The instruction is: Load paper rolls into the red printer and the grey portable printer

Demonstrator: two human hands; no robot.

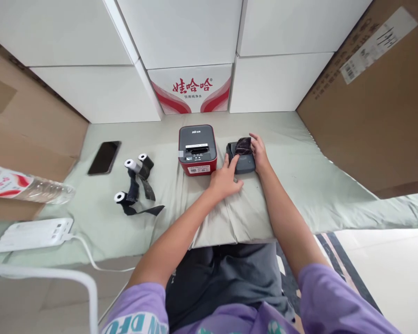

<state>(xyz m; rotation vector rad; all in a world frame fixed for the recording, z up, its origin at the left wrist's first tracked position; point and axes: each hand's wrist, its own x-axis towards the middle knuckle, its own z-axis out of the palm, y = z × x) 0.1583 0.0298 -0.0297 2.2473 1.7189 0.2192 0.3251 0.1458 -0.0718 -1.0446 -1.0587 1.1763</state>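
Purple sleeves and dark lap fill the bottom of the view; both forearms reach forward over a pale green cloth (299,185) covering the surface.

Left hand (225,178): palm down on the cloth, fingers loosely spread, index fingertip touching the near-left edge of the small grey printer (243,162). Holds nothing.

Right hand (259,150): fingers curled around the far-right side of the grey printer, pinching a crumpled dark ribbon wad (243,144) sitting on its top. Whether the wad is being pressed in or lifted out, can't tell.

Progress, as a judgement: work on the grey printer looks mid-step. Wad is at the top opening, not seated flat, lid state unclear. Red-and-grey printer (197,149) just to the left looks closed and untouched. Three ribbon rolls (135,178) lie further left with loose dark tails trailing, so roll handling isn't finished.

Also there: phone (104,157) face up, water bottle (28,188) on its side, white power strip (35,234) with cable.

Hard to see: right fingertips hidden behind the wad; grey printer's compartment covered; button labels on the red unit too small; bottle cut off at left edge.
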